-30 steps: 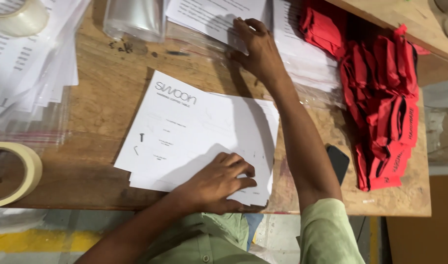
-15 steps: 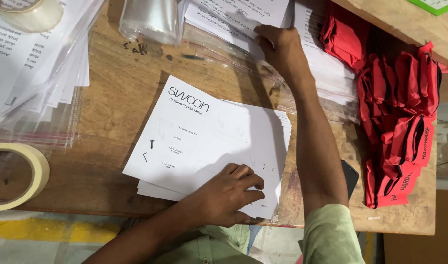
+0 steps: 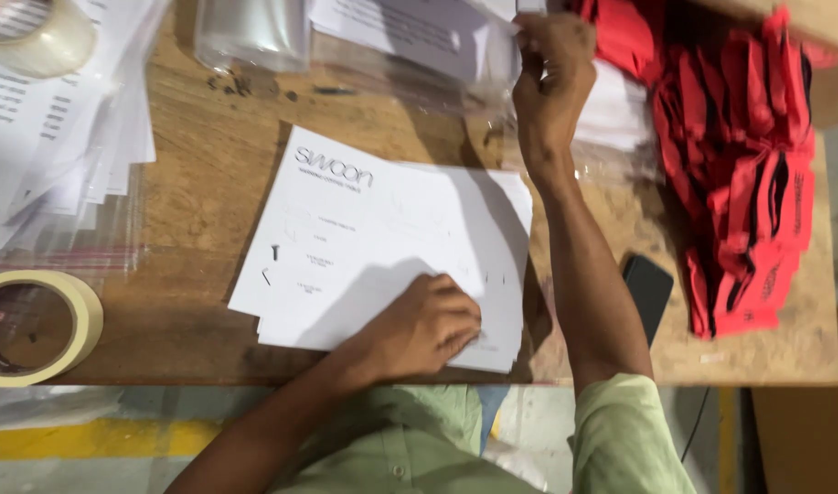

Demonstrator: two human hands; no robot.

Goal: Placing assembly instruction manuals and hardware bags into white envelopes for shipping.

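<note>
Worn wooden counter (image 3: 208, 183) fills the view, its near edge running above a grey floor with a yellow stripe. Nearest, at 6 o'clock, the left hand (image 3: 423, 327) lies palm down on the white sheet stack (image 3: 382, 242), fingers curled and pressed together on the stack's near right corner, pinning it flat and gripping nothing. The stack sits in the middle of the counter, turned slightly askew. Judging by their look, the sheets are light, thin and limp, apt to slide over one another, so an edge or corner pinch would serve best. At 9 o'clock a tape roll (image 3: 35, 325) lies flat near the counter's edge. At 3 o'clock a dark phone (image 3: 649, 291) lies just beside the right forearm. Farther, at 12 to 1 o'clock, the right hand (image 3: 551, 78) pinches the edge of a clear plastic sleeve (image 3: 419, 55) holding printed papers; that film looks slick and floppy. At 2 o'clock lies a heap of red fabric pieces (image 3: 748, 183). At 10 o'clock more bagged papers (image 3: 62, 137) are piled.
</note>
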